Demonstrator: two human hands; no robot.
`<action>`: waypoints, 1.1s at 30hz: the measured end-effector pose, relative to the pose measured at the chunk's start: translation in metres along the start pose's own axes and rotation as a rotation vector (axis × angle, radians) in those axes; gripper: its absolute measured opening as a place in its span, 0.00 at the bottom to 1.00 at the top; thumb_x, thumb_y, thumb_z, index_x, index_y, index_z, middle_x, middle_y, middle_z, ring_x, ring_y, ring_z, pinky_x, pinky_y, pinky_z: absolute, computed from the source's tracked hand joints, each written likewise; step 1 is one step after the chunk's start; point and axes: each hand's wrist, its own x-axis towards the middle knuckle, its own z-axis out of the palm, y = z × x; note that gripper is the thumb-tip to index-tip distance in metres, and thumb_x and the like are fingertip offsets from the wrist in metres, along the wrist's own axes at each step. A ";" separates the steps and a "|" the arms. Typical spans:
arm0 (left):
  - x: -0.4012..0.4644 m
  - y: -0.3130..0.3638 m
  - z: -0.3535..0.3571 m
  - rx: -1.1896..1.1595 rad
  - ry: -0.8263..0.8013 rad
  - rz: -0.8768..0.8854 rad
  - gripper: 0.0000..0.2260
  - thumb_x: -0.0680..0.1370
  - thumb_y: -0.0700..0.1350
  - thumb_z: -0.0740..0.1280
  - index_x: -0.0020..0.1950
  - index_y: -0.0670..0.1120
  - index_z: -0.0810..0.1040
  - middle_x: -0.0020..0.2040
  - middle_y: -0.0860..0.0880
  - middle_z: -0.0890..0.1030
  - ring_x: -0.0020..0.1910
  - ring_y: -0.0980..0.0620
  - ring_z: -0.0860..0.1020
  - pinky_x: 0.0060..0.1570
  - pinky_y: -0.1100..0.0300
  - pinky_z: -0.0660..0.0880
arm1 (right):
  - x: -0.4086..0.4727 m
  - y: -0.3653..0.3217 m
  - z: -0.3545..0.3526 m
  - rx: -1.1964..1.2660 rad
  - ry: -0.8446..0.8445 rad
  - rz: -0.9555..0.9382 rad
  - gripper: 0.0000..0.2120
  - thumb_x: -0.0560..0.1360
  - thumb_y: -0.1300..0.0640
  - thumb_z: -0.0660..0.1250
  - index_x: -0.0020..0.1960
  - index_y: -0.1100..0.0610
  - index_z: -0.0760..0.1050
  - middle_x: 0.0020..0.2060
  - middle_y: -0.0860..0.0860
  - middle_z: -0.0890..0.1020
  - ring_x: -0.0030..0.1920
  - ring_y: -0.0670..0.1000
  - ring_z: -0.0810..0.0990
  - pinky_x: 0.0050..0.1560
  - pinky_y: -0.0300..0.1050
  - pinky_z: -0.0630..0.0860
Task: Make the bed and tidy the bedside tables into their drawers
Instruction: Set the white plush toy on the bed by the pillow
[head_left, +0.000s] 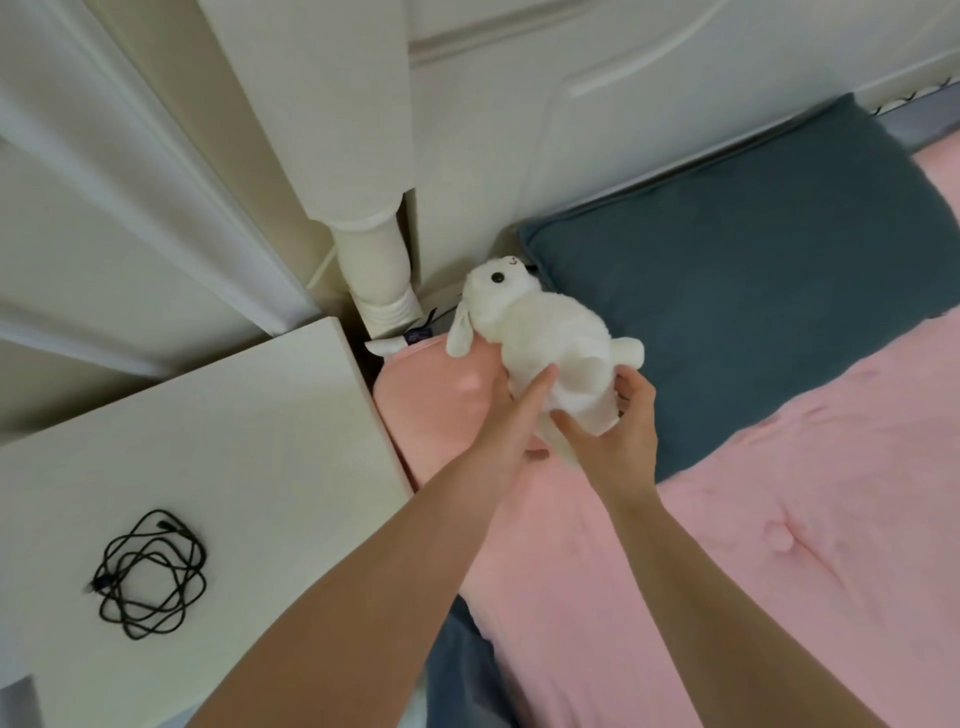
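A white plush rabbit (540, 332) lies at the head of the bed, its head toward the headboard. My left hand (511, 415) holds its lower body from the left, thumb stretched along its side. My right hand (618, 426) grips its rear end from the right, fingers curled round it. Beneath the toy lies a pink quilt (727, 519), which covers most of the bed. A dark teal pillow (753, 270) rests against the white headboard (545, 130). To the left stands a white bedside table (234, 441) with a coiled black cable (150, 571) on its top.
A turned white bedpost (376, 265) rises between the bedside table and the mattress. White panelled doors (104, 182) stand behind the table. A strip of dark blue fabric (462, 670) shows at the bed's near edge, under the quilt.
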 end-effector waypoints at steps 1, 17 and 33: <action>0.002 0.002 -0.001 0.022 -0.004 -0.004 0.34 0.68 0.64 0.69 0.71 0.65 0.61 0.65 0.55 0.75 0.58 0.45 0.79 0.51 0.41 0.79 | -0.001 0.002 0.001 -0.026 0.007 0.019 0.41 0.60 0.43 0.80 0.66 0.46 0.63 0.60 0.40 0.73 0.61 0.43 0.74 0.61 0.44 0.74; -0.029 0.009 -0.015 0.132 0.114 -0.016 0.24 0.78 0.50 0.65 0.74 0.51 0.64 0.65 0.53 0.73 0.60 0.50 0.74 0.54 0.55 0.73 | -0.062 0.019 -0.001 -0.178 -0.057 0.194 0.18 0.69 0.53 0.75 0.50 0.51 0.67 0.40 0.49 0.74 0.42 0.52 0.76 0.36 0.40 0.68; -0.128 -0.054 -0.140 -0.059 0.368 -0.062 0.09 0.79 0.44 0.63 0.57 0.43 0.75 0.50 0.47 0.82 0.45 0.50 0.79 0.46 0.57 0.74 | -0.141 -0.054 0.073 -0.243 -0.436 0.085 0.09 0.71 0.52 0.73 0.49 0.51 0.76 0.38 0.45 0.81 0.37 0.41 0.76 0.35 0.26 0.67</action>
